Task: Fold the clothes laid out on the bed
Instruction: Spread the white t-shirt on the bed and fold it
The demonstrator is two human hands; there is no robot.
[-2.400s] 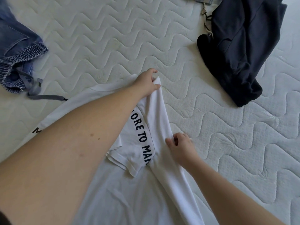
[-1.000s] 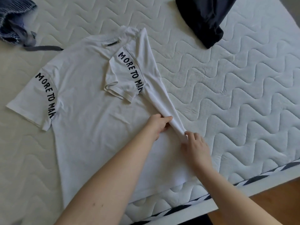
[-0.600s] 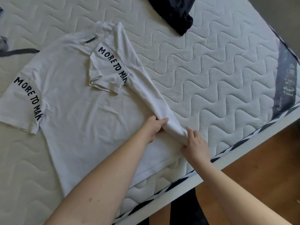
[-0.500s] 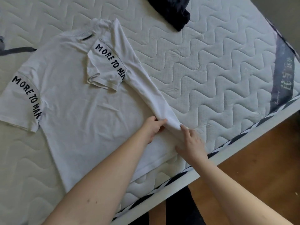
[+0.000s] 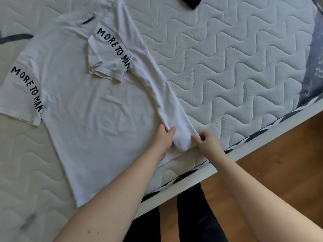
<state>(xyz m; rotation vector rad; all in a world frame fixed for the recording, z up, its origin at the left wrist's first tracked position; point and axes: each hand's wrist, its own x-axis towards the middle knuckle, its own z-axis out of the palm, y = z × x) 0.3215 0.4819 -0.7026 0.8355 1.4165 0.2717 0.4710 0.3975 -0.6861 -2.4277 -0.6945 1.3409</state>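
White shirt point(image 5: 83, 102) flat on bed point(image 5: 227, 67) | folded edge between both hands | left fingers point(image 5: 170, 132) clamped on fold | right fingers point(image 5: 196, 137) pinching it

One white T-shirt point(image 5: 83, 105) with two printed sleeves lies on one quilted mattress point(image 5: 227, 70). Two bare hands, left point(image 5: 163, 140) and right point(image 5: 207, 142), are in view. One dark garment point(image 5: 191, 1) shows at the top edge.

T-shirt point(image 5: 83, 105) on mattress point(image 5: 227, 67); hands at its near-right fold.
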